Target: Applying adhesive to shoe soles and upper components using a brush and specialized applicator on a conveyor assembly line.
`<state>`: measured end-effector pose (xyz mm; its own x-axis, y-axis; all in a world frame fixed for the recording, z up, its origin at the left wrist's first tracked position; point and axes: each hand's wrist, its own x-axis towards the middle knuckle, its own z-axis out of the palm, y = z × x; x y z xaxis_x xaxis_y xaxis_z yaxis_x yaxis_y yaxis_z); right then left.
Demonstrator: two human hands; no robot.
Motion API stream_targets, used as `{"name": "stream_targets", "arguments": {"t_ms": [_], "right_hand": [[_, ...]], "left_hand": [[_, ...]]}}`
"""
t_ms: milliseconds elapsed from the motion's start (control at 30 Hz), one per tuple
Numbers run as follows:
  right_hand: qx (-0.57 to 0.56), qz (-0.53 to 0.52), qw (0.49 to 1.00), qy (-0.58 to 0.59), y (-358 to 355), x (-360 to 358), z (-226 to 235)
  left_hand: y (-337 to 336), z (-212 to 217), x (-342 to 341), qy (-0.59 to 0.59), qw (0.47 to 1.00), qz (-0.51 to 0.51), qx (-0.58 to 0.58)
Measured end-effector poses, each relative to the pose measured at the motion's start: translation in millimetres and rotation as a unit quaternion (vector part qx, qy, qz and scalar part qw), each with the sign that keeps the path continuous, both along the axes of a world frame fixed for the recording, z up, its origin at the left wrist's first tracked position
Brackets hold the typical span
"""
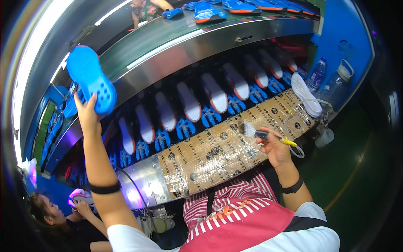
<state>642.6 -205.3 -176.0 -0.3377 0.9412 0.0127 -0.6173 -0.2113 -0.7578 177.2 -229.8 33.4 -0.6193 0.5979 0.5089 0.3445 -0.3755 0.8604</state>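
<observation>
Raised in the left hand [88, 115], above and beyond the far left corner of the desk [197, 161]: a blue sole [89, 75], gripped at its holed end between thumb and fingers, long smooth end pointing up and away.

Held over the desk, toward its right end, in the right hand [275, 149]: a brush [250, 129] with pale bristles, its dark handle pinched in the fingers, well apart from the blue sole. At the back of the handle, a yellow fitting [288, 142], with a clear hose [300, 151] curling just beside it.

No coating visible on the shown face of the blue sole, so probably not yet brushed there; impossible to tell for the hidden face. Lined up past the desk's far edge: a row of pale-ended soles [191, 105] alternating with blue pieces [184, 128], seemingly already laid out; cannot tell which count as finished. Apparently left to do: at least the piece in hand.

By the desk's far right corner, a white sole-shaped piece [305, 94], near a purple bottle [317, 74] and a clear bottle [339, 83]. Farther out, on a green belt [147, 42]: orange-edged blue shoes [208, 13]. Low beyond the desk's left end, a co-worker [48, 212].
</observation>
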Motion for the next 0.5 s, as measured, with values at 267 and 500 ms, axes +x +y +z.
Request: {"name": "stream_targets", "arguments": {"t_ms": [267,500], "right_hand": [[0.055,0.016,0.998,-0.022,-6,16,10],[0.184,0.026,0.960,-0.209,1,17,17]], "left_hand": [[-86,-164,114,-0.363,0.916,-0.137,-0.101],[-135,-283,160,-0.621,0.703,-0.330,-0.110]]}}
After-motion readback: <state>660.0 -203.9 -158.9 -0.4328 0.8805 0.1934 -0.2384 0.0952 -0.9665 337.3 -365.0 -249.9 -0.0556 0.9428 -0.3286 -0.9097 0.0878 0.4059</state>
